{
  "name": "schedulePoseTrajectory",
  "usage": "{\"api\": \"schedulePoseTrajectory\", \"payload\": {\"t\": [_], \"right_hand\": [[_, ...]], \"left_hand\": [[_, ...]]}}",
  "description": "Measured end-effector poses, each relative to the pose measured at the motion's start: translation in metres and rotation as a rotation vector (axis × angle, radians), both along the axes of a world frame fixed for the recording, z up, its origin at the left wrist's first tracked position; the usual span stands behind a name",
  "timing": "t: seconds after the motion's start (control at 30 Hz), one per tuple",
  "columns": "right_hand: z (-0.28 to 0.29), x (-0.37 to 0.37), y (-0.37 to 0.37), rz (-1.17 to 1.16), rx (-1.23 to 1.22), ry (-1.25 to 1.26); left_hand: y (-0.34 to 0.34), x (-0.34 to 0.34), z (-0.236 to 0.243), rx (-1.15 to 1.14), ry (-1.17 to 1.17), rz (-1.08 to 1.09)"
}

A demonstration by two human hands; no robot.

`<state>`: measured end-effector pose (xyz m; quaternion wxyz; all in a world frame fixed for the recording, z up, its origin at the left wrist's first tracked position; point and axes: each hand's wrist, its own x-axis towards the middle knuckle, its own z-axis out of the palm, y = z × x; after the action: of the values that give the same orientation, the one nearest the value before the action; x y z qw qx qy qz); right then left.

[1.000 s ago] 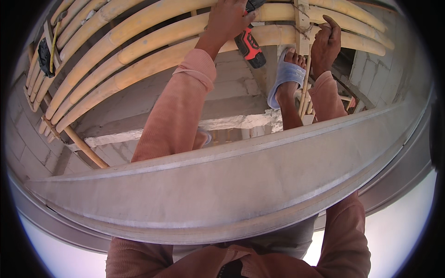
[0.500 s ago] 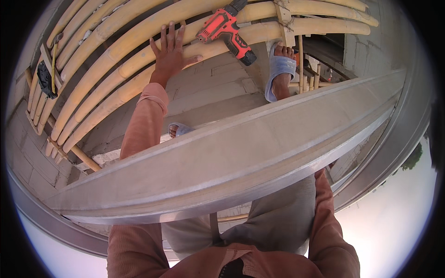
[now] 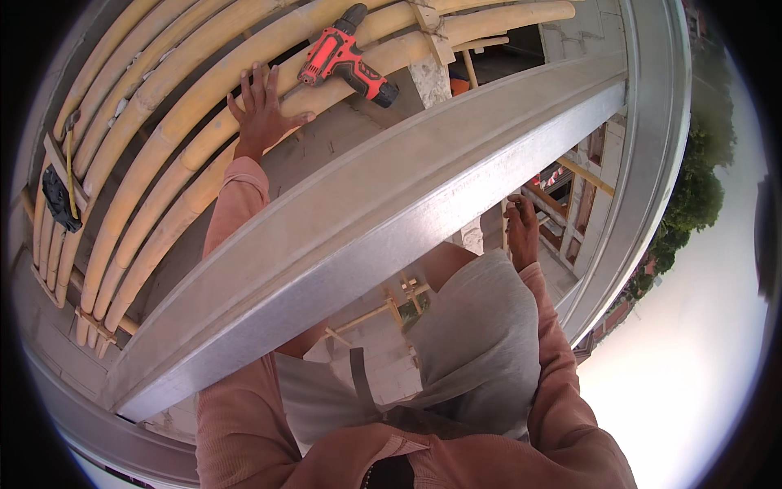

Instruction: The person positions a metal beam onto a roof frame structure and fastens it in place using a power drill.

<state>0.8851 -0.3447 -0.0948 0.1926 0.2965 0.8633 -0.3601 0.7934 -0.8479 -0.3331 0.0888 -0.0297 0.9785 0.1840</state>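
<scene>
My left hand [image 3: 261, 114] lies with spread fingers on the bamboo poles [image 3: 191, 155], its arm reaching past the far side of a long grey metal beam [image 3: 366, 244]. Just right of those fingers, a red and black cordless drill [image 3: 346, 61] rests on the poles. My right hand [image 3: 521, 228] hangs below the beam's near edge at the right. Its fingers are curled, and whatever they hold, if anything, is too small to make out. The beam crosses in front of my body and hides part of my left arm.
Another metal beam [image 3: 652, 163] runs along the right, meeting the first one. Beyond it are trees [image 3: 692, 171] and bright sky. A black bundle [image 3: 61, 200] hangs at the poles' left end. Far below, between my legs, thin wooden poles [image 3: 362, 318] stand over a pale floor.
The view has shifted, so the drill and poles sit further left. My right hand has come into sight below the beam; my sandalled feet have gone from view. My left hand stays on the poles.
</scene>
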Motion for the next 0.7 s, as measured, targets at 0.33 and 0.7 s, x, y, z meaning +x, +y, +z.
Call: {"api": "schedulePoseTrajectory", "payload": {"t": [0.33,0.7], "right_hand": [[-0.229,-0.065,-0.026,0.116,0.266,0.288],[-0.315,-0.063,-0.001,0.006,0.434,0.443]], "left_hand": [[-0.013,-0.004,-0.017,-0.165,-0.102,-0.053],[-0.030,-0.006,-0.069,-0.940,0.016,-0.170]]}}
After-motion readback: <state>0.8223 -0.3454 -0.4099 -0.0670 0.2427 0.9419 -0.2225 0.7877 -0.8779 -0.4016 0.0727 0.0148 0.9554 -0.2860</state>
